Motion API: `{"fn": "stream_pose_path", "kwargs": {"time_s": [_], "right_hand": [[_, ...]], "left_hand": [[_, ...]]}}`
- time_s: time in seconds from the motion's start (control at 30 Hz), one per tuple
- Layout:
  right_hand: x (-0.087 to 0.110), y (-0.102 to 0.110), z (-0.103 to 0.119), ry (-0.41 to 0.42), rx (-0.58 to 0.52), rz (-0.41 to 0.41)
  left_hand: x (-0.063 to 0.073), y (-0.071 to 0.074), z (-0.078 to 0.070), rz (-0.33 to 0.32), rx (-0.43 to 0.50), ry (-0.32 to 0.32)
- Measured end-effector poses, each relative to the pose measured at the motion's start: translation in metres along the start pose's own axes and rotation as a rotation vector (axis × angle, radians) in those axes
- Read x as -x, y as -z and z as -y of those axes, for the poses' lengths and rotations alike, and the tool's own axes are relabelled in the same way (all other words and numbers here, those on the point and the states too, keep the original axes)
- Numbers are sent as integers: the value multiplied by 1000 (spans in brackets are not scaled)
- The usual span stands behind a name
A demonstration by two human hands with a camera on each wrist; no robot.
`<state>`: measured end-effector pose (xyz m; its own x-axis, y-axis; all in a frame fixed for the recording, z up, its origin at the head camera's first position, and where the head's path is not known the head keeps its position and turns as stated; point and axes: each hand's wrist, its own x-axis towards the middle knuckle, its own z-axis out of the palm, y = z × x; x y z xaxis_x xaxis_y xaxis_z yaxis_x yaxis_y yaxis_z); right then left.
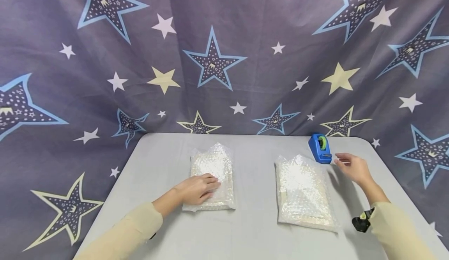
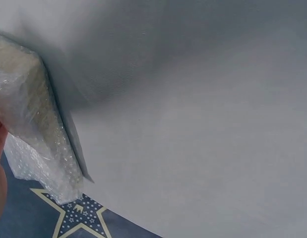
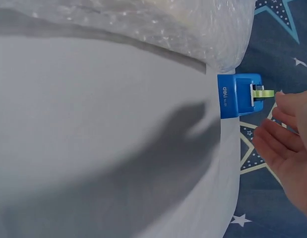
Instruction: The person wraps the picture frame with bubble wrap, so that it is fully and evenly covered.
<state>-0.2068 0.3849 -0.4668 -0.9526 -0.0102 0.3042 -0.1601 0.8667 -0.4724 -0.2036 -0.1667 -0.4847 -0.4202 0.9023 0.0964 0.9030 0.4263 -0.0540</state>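
My left hand rests on the lower part of a bubble-wrapped package, its fingers slightly bent over the top. In the left wrist view, the package's wrapped edge shows at the left; only a sliver of the hand is visible. My right hand hovers just right of a blue tape dispenser with a green roll in it. In the right wrist view its fingers are loosely bent near the dispenser. Whether a piece of tape lies at the fingertips is too small to tell.
A second bubble-wrapped package lies on the white table, left of my right forearm and below the dispenser. A star-patterned cloth hangs behind the table's back edge. A black wrist device sits at my right sleeve.
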Motion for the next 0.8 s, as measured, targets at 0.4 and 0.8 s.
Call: {"fn": "stream_pose_path", "kwargs": {"time_s": [0.4,0.8], "right_hand": [[-9,-14,-11,-76,-2,37],[-20,-22,-14,-119,3,62]], "left_hand": [[0,-1,2,-4,4,-17],[3,-2,2,5,55,23]]}}
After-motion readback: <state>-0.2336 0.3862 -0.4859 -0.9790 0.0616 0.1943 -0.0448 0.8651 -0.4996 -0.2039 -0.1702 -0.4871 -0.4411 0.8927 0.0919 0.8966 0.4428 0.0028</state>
